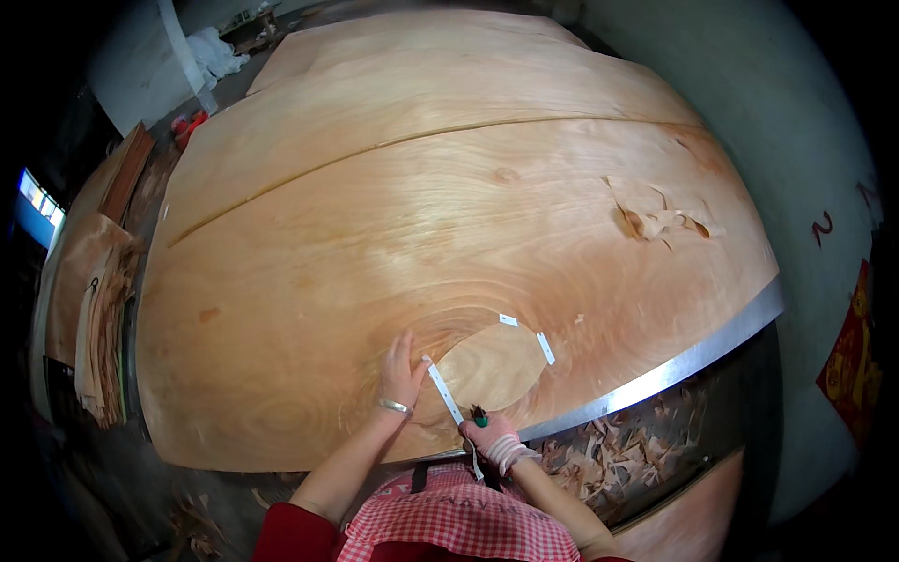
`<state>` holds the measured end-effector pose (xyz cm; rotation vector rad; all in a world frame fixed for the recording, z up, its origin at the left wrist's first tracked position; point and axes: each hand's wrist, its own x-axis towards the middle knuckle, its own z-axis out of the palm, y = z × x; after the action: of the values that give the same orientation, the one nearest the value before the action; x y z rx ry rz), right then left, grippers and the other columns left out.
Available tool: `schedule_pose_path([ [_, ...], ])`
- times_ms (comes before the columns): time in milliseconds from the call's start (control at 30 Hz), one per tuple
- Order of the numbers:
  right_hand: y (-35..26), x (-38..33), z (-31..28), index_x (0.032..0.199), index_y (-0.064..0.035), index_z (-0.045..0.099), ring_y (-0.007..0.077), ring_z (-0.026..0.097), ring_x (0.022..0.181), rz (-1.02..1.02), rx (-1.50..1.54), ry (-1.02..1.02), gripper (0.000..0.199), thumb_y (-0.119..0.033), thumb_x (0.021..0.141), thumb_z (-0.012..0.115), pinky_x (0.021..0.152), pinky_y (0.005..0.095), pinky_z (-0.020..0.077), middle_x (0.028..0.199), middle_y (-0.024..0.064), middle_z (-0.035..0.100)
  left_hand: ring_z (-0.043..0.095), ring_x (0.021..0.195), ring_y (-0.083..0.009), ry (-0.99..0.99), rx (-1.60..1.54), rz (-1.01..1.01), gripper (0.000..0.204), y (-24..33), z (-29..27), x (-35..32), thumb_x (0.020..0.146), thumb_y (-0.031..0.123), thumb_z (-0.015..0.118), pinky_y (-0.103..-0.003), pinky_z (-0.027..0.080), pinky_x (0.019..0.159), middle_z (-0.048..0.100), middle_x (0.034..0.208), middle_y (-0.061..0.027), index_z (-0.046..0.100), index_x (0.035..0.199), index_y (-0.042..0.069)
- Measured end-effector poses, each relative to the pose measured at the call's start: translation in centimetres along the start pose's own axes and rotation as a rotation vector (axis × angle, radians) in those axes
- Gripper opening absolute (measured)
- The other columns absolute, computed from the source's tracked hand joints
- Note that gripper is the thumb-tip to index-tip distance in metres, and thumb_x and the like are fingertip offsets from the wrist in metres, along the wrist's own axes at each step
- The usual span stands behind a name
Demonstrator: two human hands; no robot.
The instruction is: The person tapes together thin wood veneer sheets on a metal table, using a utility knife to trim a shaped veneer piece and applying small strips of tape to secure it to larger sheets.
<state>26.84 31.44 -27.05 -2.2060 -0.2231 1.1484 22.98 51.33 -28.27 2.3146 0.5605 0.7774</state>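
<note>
A lighter, leaf-shaped veneer patch [496,363] lies in the large wood veneer sheet [309,309], near its front edge. My bare left hand [401,377], a silver bangle at its wrist, lies on the sheet left of the patch with fingers stretched out. Its fingertips reach the upper end of a white tape strip [442,388] along the patch's left edge. At the strip's lower end, my right hand [492,433], in a pink and white glove, is closed around a small tool [479,416] with dark and green parts; its kind is unclear. Short tape pieces [508,320] [546,348] cross the patch's upper right edge.
Torn veneer scraps [660,221] lie on the sheet at the right. A long dark seam [403,140] crosses its far part. Bright metal edging [655,375] borders the front right, above a heap of shavings [613,459]. Stacked veneer [105,328] stands at the left.
</note>
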Motion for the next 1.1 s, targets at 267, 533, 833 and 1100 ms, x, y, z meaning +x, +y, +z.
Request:
schedule_pose_path([
  [267,0.4,-0.2,0.2,0.080,0.0010,0.061,0.0255,0.058,0.060,-0.071,0.029,0.102,0.041,-0.039,0.070,0.063,0.060,0.0363,0.0458,0.065,0.0162,0.060,0.041,0.117,-0.0356,-0.616,0.212,0.589,0.051,2.2,-3.5,-3.7,0.078,0.027,0.062,-0.049,0.033,0.096,0.041,0.129,-0.0206,0.046,0.125,0.012],
  [533,-2.2,-3.5,-4.3,0.095,-0.0056,0.061,0.0366,0.060,0.084,-0.175,-0.560,0.066,0.033,-0.034,0.080,0.056,0.075,0.0443,0.0478,0.087,0.0211,0.062,0.030,0.127,-0.0350,-0.802,0.316,0.560,0.054,2.3,-4.4,-3.3,0.080,0.038,0.057,-0.050,0.026,0.101,0.031,0.137,-0.0202,0.045,0.128,0.016],
  [833,4.0,-2.5,-6.2,0.078,0.0011,0.064,0.0243,0.061,0.061,0.073,0.158,0.097,0.036,-0.035,0.074,0.061,0.061,0.0343,0.0471,0.065,0.0146,0.062,0.026,0.130,-0.0359,-0.810,0.135,0.531,0.066,8.8,1.5,-5.6,0.077,0.032,0.059,-0.050,0.022,0.104,0.028,0.138,-0.0234,0.037,0.127,-0.005],
  [1100,3.4,-4.2,-6.2,0.092,-0.0015,0.064,0.0367,0.060,0.085,0.090,-0.267,0.223,0.044,-0.041,0.073,0.062,0.073,0.0421,0.0486,0.089,0.0214,0.063,0.021,0.133,-0.0335,-0.856,0.283,0.581,0.080,8.8,4.0,-6.6,0.072,0.038,0.064,-0.045,0.019,0.106,0.025,0.140,-0.0226,0.032,0.131,-0.004],
])
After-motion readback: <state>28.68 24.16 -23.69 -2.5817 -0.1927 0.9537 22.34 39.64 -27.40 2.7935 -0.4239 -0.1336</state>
